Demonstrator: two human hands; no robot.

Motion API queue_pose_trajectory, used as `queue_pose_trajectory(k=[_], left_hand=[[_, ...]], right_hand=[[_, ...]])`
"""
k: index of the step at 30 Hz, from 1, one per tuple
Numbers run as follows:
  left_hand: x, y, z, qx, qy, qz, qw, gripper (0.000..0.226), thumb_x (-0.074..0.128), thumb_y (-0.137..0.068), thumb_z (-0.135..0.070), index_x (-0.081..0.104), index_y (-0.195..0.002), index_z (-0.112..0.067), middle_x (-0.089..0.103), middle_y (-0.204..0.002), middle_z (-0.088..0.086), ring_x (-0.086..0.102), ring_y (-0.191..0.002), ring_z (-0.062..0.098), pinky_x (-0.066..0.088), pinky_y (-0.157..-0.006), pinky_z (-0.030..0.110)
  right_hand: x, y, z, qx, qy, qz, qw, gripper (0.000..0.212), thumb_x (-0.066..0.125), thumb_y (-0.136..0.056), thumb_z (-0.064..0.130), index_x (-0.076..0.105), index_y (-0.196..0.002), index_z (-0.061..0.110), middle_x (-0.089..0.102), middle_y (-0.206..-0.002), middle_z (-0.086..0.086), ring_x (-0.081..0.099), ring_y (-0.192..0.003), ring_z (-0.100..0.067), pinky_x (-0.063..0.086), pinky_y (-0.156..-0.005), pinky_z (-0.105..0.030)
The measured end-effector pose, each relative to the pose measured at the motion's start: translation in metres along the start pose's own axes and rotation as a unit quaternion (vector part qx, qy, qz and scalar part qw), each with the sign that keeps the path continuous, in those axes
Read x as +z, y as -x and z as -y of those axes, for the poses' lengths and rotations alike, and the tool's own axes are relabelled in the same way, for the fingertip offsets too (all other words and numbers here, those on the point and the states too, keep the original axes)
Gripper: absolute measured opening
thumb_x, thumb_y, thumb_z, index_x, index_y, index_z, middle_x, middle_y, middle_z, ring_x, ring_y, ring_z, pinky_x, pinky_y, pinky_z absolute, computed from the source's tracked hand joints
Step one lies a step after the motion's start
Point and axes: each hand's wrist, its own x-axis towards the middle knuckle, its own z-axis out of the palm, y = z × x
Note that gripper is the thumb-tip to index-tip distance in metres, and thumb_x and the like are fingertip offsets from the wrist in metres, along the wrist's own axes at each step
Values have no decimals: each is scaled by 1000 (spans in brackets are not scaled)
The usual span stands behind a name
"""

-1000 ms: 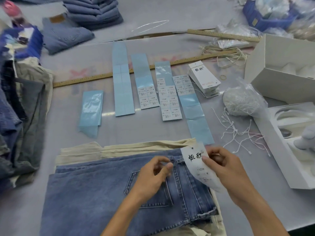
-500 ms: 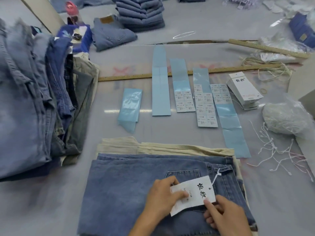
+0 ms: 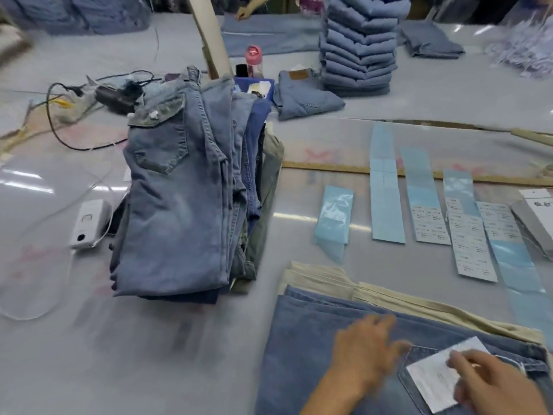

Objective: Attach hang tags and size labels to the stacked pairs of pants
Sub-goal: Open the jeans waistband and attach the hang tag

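Right hand [image 3: 490, 381]: lowest right corner, fingers extended and lying on the hang tag, pressing it flat onto the denim; motion-blurred, so finer detail cannot be told.
Left hand [image 3: 363, 351]: just left of the tag, fingers spread and relaxed, resting on or just over the top pair of jeans; it holds nothing.
Hang tag [image 3: 440, 375]: white card, tilted, lying on the back pocket of the top pair, with a thin string at its right end.
Top pair of jeans [image 3: 302, 354]: mid-blue denim, flat on the worktop [image 3: 149, 354], uppermost of a low stack.
Beige pants [image 3: 323, 280]: under the jeans, their folded edges showing along the far side.
Size label sheets [image 3: 466, 235]: white stickers on pale blue backing strips, laid side by side beyond the low stack, toward the right.
Loose backing strip [image 3: 333, 223]: crumpled blue strip left of the sheets.
Tag stack [image 3: 535, 217]: white cards at the right edge, cut off by the frame.
Pile of jeans [image 3: 179, 190]: tall heap of folded denim at centre left, well apart from the hands.
White device [image 3: 88, 223]: small box with a cord, just left of that pile.
Wooden ruler [image 3: 329, 168]: long, lying across the worktop past the strips.
Far stack [image 3: 359, 46]: neatly folded blue pants at the back.
Pink-capped bottle [image 3: 254, 59]: upright, near the far stack.
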Motion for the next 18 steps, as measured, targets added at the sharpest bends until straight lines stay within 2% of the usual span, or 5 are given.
queue_pose_trajectory(k=[2, 5, 11, 15, 18], left_hand=[[-40, 9, 31, -86, 73, -185, 976, 37, 60, -99, -45, 57, -131, -27, 62, -124, -3, 59, -115, 20, 50, -96, 42], [-106, 34, 121, -185, -2, -501, 846, 35, 80, -85, -19, 61, -113, -14, 61, -104, 6, 58, -97, 31, 54, -80, 51], [-181, 82, 223, -130, -236, -284, 920, 82, 90, -58, -53, 70, -129, -16, 64, -136, 10, 64, -119, 35, 46, -94, 47], [-204, 96, 237, -31, -201, -353, 913, 40, 52, -89, -33, 76, -111, -9, 75, -115, 7, 73, -102, 30, 47, -89, 36], [-221, 90, 213, -66, -145, -446, 881, 41, 45, -96, -30, 75, -104, -3, 75, -96, 11, 72, -82, 36, 58, -72, 41]], right_hand=[[28, 14, 58, -24, -34, 46, 998, 20, 63, -96, 24, 71, -79, 17, 68, -53, 2, 68, -52, -21, 46, -57, -33], [88, 25, 136, -79, -157, 142, 974, 17, 66, -96, 16, 71, -80, 17, 71, -60, 0, 61, -48, -8, 45, -51, -22], [187, 34, 268, -61, -308, 312, 897, 15, 63, -99, 19, 63, -113, 13, 68, -107, -5, 64, -88, -12, 54, -71, -29], [205, 51, 306, -57, -344, 283, 893, 25, 69, -95, 29, 56, -114, 18, 65, -105, -7, 63, -77, -12, 54, -68, -29], [203, 57, 309, -66, -402, 217, 887, 22, 66, -97, 37, 57, -109, 21, 66, -102, -11, 65, -64, -10, 57, -60, -26]])
